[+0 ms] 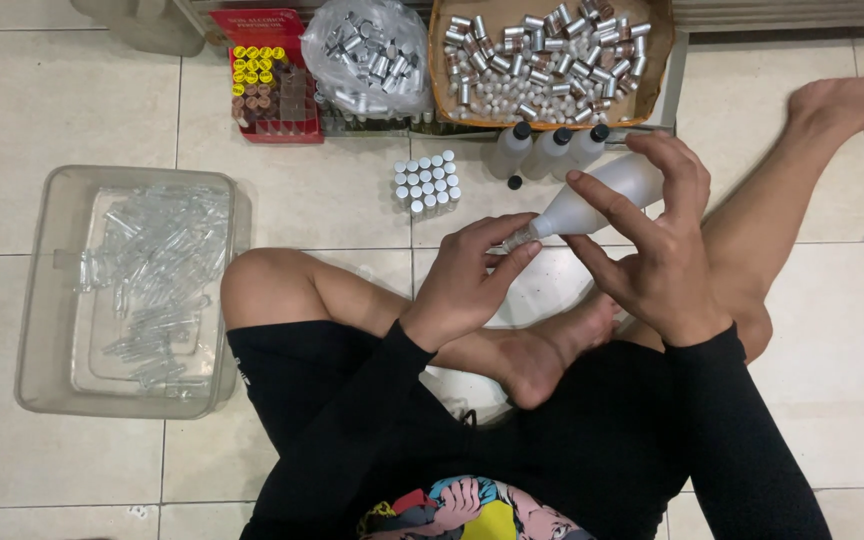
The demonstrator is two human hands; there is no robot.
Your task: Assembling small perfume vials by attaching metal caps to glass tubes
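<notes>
Fill step: right hand (667,275) grips squeeze bottle (592,200), nozzle at 9 o'clock into small vial (515,240) pinched by left hand (467,285) fingers; next needs steady squeeze.

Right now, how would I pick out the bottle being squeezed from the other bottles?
Find the cardboard tray of silver caps at the top. Just below it, the right hand holds a white squeeze bottle tilted sideways, uncapped; its neighbours stand upright with black caps.

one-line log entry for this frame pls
right hand: holds white squeeze bottle, tilted | left hand: fingers at bottle's nozzle, small vial hidden | nearby: capped vials cluster, clear bin of empty vials
</notes>
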